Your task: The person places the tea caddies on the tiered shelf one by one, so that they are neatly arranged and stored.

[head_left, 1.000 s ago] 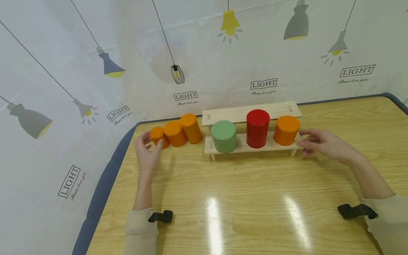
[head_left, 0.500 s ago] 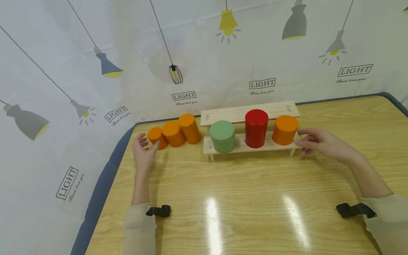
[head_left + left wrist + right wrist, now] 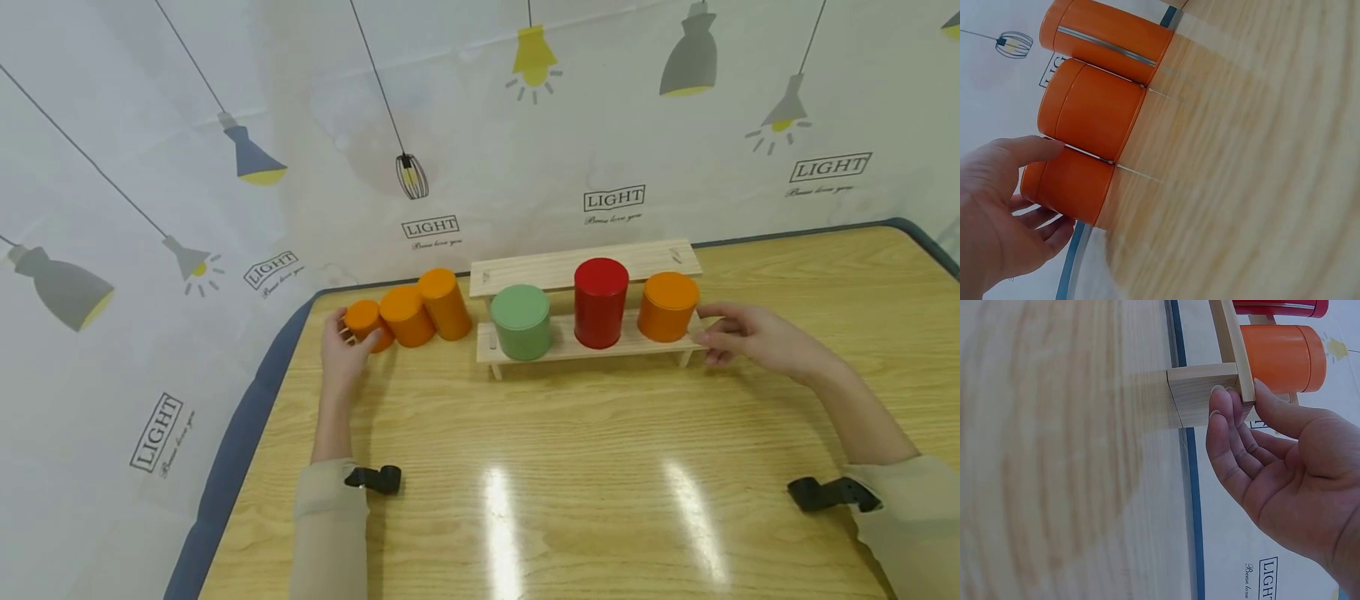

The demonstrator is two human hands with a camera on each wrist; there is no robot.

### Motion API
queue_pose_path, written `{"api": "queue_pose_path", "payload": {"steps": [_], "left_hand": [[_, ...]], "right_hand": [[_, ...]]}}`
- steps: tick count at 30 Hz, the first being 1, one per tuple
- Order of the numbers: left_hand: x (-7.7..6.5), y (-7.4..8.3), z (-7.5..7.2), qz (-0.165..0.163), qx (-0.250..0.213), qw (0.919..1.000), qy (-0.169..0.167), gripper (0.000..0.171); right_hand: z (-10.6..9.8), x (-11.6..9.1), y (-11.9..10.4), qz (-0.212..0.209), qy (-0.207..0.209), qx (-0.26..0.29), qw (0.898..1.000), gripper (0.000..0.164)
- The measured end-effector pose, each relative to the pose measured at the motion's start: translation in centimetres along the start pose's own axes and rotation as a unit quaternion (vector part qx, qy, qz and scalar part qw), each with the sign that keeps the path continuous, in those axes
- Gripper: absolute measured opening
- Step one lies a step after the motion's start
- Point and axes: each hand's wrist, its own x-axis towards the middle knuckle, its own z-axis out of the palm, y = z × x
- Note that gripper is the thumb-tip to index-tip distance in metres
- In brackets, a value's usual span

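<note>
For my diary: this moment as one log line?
left grip: around leftmost orange can; right grip: pinching rack; on rack: green can, red can, rightmost orange can

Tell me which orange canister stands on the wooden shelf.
The orange canister right of the red canister; the other three orange canisters stand on the wood-grain table.

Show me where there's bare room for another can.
Free: the table before the wooden rack, between both forearms; the upper step, where visible. Crowded: the lower step, with green can, red can and orange can; the back left, with three orange cans beside the left hand.
</note>
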Motion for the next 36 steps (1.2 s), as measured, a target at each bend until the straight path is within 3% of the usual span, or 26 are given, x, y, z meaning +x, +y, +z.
{"api": "queue_pose_path", "payload": {"steps": [7, 18, 25, 30, 36], "left_hand": [[0.4, -0.1, 0.0, -0.019, 0.009, 0.9997, -0.016, 0.073], [0.1, -0.1, 0.2, -0.024, -0.021, 0.9992, 0.025, 0.068], [-0.7, 0.9, 0.0, -0.029, -0.045, 0.9970, 0.056, 0.071], [-1.4, 1.3, -0.4, -0.016, -0.059, 0.9954, 0.073, 0.072], [-1.8, 1.4, -0.7, 0.026, -0.075, 0.9928, 0.090, 0.070]], "right_hand": [[0.0, -0.1, 0.0, -0.002, 0.000, 0.003, 1.000, 0.061], [0.0, -0.1, 0.0, -0.002, 0.003, 0.006, 1.000, 0.060], [0.0, 0.0, 0.0, -0.002, 0.004, 0.010, 1.000, 0.059], [0.0, -0.1, -0.1, 0.002, 0.003, 0.006, 1.000, 0.060], [0.1, -0.1, -0.2, 0.000, 0.003, 0.009, 1.000, 0.060]]}}
